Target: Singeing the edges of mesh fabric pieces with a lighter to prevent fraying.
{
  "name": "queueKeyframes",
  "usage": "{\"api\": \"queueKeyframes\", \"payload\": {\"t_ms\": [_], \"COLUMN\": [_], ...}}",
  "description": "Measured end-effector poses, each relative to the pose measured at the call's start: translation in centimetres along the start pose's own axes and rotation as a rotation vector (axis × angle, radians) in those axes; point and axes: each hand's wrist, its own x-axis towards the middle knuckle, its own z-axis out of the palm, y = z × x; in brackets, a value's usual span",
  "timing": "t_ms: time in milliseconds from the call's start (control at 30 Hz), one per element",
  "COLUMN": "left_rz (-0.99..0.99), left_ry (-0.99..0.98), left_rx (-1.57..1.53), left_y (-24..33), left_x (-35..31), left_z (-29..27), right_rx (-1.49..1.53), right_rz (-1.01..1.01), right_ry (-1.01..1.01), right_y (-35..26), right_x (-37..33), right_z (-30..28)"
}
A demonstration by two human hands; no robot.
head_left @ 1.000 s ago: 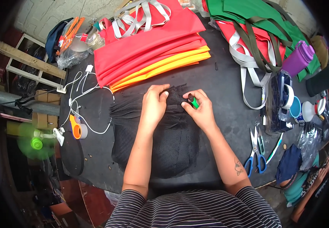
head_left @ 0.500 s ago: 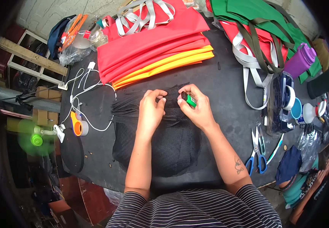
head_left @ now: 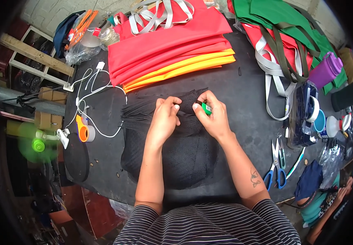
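Black mesh fabric (head_left: 172, 161) lies bunched on the dark tabletop in front of me, its gathered, pleated edge running toward the left. My left hand (head_left: 165, 118) is closed on the upper part of the mesh, thumb and forefinger pinched together. Close beside it, my right hand (head_left: 213, 113) is curled round a small green lighter (head_left: 206, 108). The lighter's dark end is at the mesh, by the right thumb and fingertips; whether it burns I cannot tell. The right fingers also seem to touch the mesh's top edge.
Beyond my hands stands a stack of folded red and yellow bags (head_left: 172, 53). Green bags (head_left: 274, 16) lie back right. Blue-handled scissors (head_left: 275, 167) and a toothbrush (head_left: 296, 163) rest at right. White cables (head_left: 78, 102) and a tape dispenser (head_left: 86, 132) lie left, near a spinning fan (head_left: 38, 144).
The lighter has turned slightly in my right hand, and its dark end shows less. The left hand keeps its pinch. The whole view has shifted a little.
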Motion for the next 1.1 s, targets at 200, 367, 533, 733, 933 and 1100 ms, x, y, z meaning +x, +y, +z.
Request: {"api": "queueKeyframes", "payload": {"t_ms": [200,367,533,733,933,1100], "left_rz": [-0.023,0.022,0.026,-0.008,0.044,0.06], "left_ry": [-0.07,-0.064,-0.039,-0.092,-0.052,-0.025], "left_rx": [-0.046,-0.204,-0.247,-0.3,-0.393,-0.383], "left_y": [-0.1,-1.1,-1.4,-1.8,-2.0,-1.6], "left_x": [0.5,1.0,1.1,1.1,1.1,1.0], "left_z": [-0.7,-0.2,0.3,0.1,0.3,0.6], "right_rx": [0.154,0.184,-0.032,-0.13,-0.173,-0.198], "right_rz": [0.013,0.004,-0.034,-0.12,-0.157,-0.158], "right_ry": [0.065,0.064,0.041,0.053,0.009,-0.011], "right_y": [1.1,0.4,-0.2,0.0,0.0,-0.1], "right_x": [0.3,0.4,0.1,-0.1,-0.2,-0.1], "right_z": [0.3,0.2,0.1,0.4,0.5,0.3]}}
